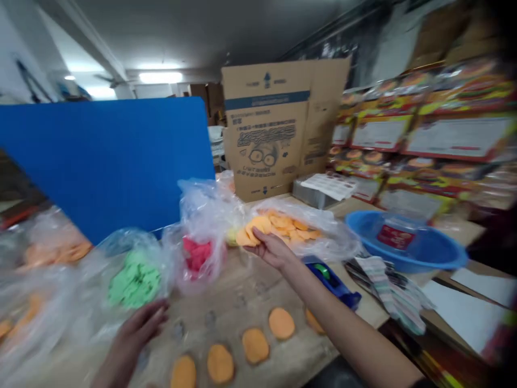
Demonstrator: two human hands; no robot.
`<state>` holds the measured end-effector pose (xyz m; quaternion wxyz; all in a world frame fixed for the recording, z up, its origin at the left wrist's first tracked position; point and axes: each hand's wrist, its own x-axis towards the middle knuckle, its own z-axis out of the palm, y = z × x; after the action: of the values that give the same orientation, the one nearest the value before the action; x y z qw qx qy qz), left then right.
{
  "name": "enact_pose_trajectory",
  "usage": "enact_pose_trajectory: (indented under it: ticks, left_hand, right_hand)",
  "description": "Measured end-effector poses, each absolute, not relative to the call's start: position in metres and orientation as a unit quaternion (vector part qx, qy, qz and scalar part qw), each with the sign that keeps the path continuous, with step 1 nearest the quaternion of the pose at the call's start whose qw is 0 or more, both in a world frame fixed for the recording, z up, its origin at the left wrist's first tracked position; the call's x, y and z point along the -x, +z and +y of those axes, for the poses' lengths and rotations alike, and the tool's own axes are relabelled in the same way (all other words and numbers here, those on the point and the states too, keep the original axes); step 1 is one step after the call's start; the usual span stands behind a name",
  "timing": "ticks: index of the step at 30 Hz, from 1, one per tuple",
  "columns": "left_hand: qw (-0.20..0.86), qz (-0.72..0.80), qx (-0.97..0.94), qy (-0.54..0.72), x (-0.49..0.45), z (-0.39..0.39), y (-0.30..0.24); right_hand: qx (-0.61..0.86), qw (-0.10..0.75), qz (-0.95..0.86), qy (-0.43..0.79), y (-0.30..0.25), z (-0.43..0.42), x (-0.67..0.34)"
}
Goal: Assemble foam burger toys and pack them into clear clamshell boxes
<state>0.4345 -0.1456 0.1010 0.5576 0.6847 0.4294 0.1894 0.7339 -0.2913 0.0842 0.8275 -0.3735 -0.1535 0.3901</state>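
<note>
My right hand [269,245] pinches a small stack of thin yellow-orange pieces [252,230] between thumb and fingers. It is held just in front of an open clear plastic bag [337,242] with many similar orange pieces [297,229] inside. Lower left, my left hand [143,326] is over the table with its fingers stretched out and nothing visible in it; motion blurs it. Beside it is a bag of crinkled green pieces [135,280]. Several round orange-brown discs [255,345] lie in a row on the table, partly hidden by my right forearm at the right end.
A bag of red pieces [197,254] stands at mid-table. At right are a blue tape dispenser [337,285], striped gloves [390,293] and a blue basin [428,256]. A blue board [121,161] and a cardboard box [266,134] rise behind; packaged boxes [444,134] are stacked right.
</note>
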Motion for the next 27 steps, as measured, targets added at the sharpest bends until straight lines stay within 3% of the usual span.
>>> enact_pose_trajectory:
  ticks: [5,9,16,27]
  left_hand:
    - [0.74,0.307,-0.571,0.177,-0.448,-0.157,0.09]
    - [0.757,0.306,-0.523,0.244,-0.42,-0.157,0.083]
    - [0.689,0.368,-0.495,0.38,-0.293,-0.126,0.071]
    - [0.408,0.624,-0.386,0.543,0.014,-0.012,0.041]
  right_hand:
    - [0.339,0.758,-0.199,0.521,0.088,-0.258,-0.617]
    - [0.36,0.705,-0.215,0.572,0.082,-0.237,-0.549]
    - [0.466,0.646,-0.182,0.577,0.049,-0.209,-0.492]
    - [0.549,0.55,-0.158,0.61,0.037,-0.189,-0.444]
